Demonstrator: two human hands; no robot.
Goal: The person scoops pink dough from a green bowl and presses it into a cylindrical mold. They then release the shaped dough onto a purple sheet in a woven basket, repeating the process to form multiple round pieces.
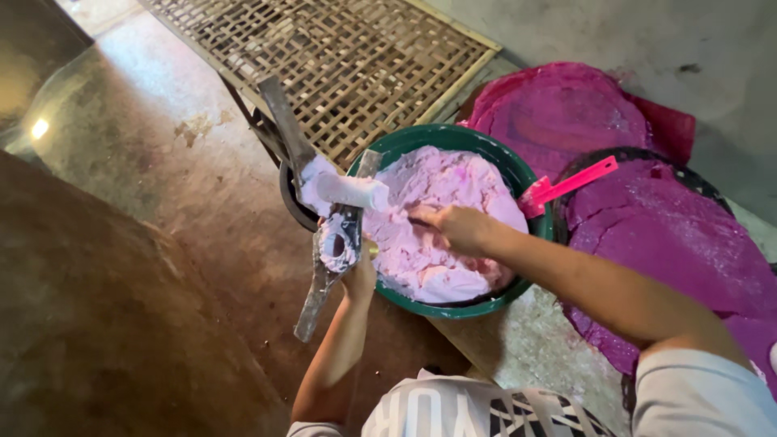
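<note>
A green round basin point(518, 174) holds a large lump of pale pink dough point(437, 218). My right hand point(460, 227) presses into the dough near the basin's middle, fingers curled on it. Below the basin's left rim, my left hand point(360, 273) grips a grey metal press tool point(332, 243) smeared with dough. The tool's long handles run up to the left and down toward the floor. A white cylinder point(352, 192) sticks out of the tool near its top.
A pink plastic scraper point(566, 184) rests on the basin's right rim. Flat magenta sheets point(664, 243) lie on round trays at the right. A woven bamboo lattice point(348, 57) lies beyond the basin. Brown floor stretches to the left.
</note>
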